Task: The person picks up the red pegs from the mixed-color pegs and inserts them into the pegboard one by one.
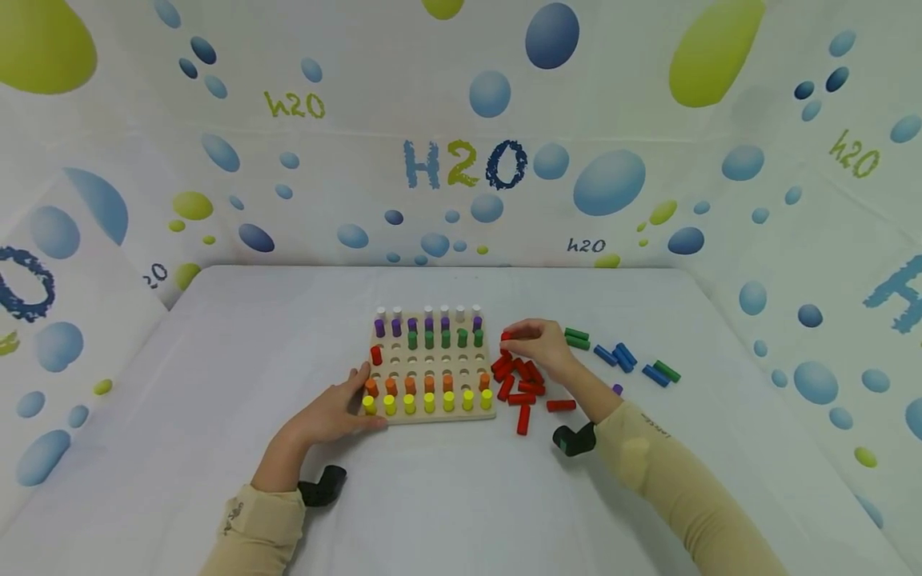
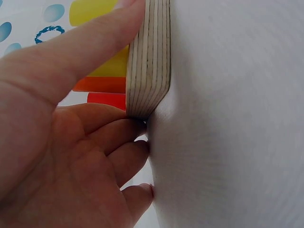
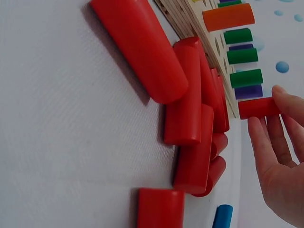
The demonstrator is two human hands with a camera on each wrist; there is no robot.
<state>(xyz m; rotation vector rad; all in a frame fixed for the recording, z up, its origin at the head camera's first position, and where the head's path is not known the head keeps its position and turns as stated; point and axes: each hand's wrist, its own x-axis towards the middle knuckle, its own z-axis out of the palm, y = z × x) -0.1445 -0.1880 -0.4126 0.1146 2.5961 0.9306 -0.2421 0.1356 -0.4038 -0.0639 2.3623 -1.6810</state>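
Observation:
A wooden pegboard (image 1: 429, 364) lies on the table with rows of white, purple, green, orange and yellow pegs standing in it. One red peg (image 1: 376, 356) stands at the left end of a row otherwise made of bare holes. My left hand (image 1: 327, 412) grips the board's near left corner, thumb along the front edge and fingers at the left side, seen close in the left wrist view. Just right of the board, my right hand (image 1: 543, 346) pinches a red peg (image 3: 258, 108) between thumb and fingertips, raised above the table.
Several loose red pegs (image 1: 522, 387) lie heaped and scattered right of the board. Farther right lie green pegs (image 1: 577, 338), blue pegs (image 1: 625, 357) and a purple peg (image 1: 617, 390), partly behind the right forearm. A printed cloth (image 1: 461, 232) hangs behind the table.

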